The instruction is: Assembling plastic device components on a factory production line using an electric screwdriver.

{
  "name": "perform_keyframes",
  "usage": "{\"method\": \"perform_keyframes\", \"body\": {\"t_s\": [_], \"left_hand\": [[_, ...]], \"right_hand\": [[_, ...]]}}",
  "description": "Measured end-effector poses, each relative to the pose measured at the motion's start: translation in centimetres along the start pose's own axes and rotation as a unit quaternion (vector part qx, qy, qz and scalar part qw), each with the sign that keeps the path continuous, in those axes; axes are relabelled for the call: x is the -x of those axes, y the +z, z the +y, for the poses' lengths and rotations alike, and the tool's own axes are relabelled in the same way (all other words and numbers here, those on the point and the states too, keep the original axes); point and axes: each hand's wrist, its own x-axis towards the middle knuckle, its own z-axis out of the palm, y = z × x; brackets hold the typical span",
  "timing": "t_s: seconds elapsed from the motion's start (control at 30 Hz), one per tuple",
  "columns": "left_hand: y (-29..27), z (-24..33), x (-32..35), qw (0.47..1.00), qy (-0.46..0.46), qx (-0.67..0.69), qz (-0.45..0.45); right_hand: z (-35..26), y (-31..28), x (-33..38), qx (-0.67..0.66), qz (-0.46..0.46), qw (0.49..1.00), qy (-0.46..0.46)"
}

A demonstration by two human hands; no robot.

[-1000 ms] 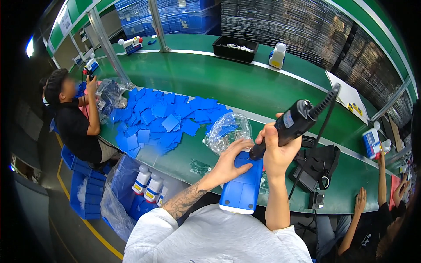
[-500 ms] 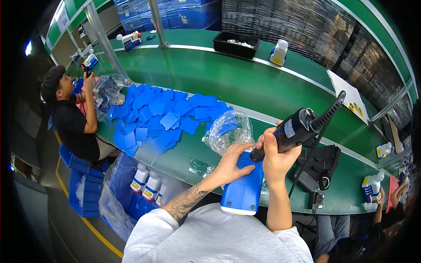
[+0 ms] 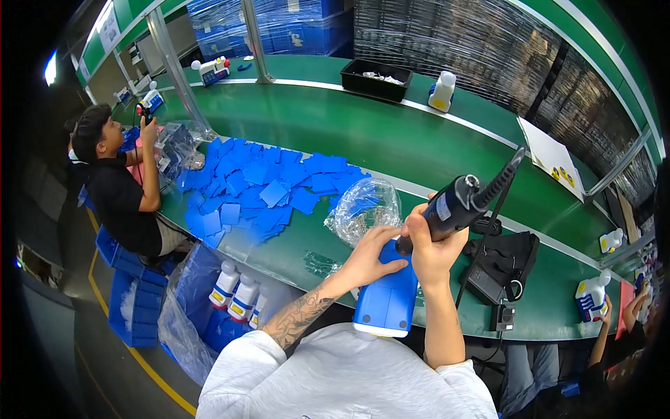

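My left hand (image 3: 373, 262) grips the upper part of a blue plastic device housing (image 3: 388, 302), its thumb lying across the face. White edging shows at the housing's near end, which is close to my shirt. A black electric screwdriver (image 3: 452, 209) is held in my right hand (image 3: 434, 255), tilted, with its cable end up and to the right. Its nose points down at the housing's far end, beside my left fingers; the bit and any screw there are hidden. Just beyond my left hand lies a clear plastic bag (image 3: 366, 213) with small metal pieces inside.
Loose blue square plates (image 3: 262, 181) cover the bench's left. Right of me are a black pouch (image 3: 513, 258) and a black adapter box (image 3: 502, 318). A lined bin with white-and-blue devices (image 3: 242, 297) stands lower left. A co-worker (image 3: 115, 181) works at left; another person's hand (image 3: 606, 311) shows at right.
The screwdriver and my right hand have shifted slightly left, with the tool's cable end now a little lower. My left hand keeps its hold on the housing. The whole view has shifted slightly.
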Motion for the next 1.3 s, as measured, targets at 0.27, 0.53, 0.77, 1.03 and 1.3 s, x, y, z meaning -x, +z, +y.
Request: {"method": "perform_keyframes", "body": {"t_s": [0.27,0.53,0.77,1.03,1.3], "left_hand": [[-5.6,-1.5,2.3,0.993,-0.071,0.037,-0.085],[-7.0,-0.8,5.6,0.962,-0.258,-0.025,-0.089],[-9.6,8.8,4.0,0.994,0.049,-0.04,0.09],[-5.4,7.6,-0.8,0.837,0.446,-0.29,0.132],[-3.5,-0.1,-3.6,0.92,0.285,-0.241,0.116]], "right_hand": [[-8.0,-6.1,-2.7,0.061,0.188,0.98,-0.039],[9.0,-10.2,4.5,0.586,-0.103,0.744,0.303],[4.5,-9.7,2.3,0.505,-0.115,0.818,0.25],[-2.3,-10.9,-0.4,-0.309,-0.025,0.877,0.367],[8.6,-11.9,-9.0,-0.056,-0.053,0.915,0.396]]}}
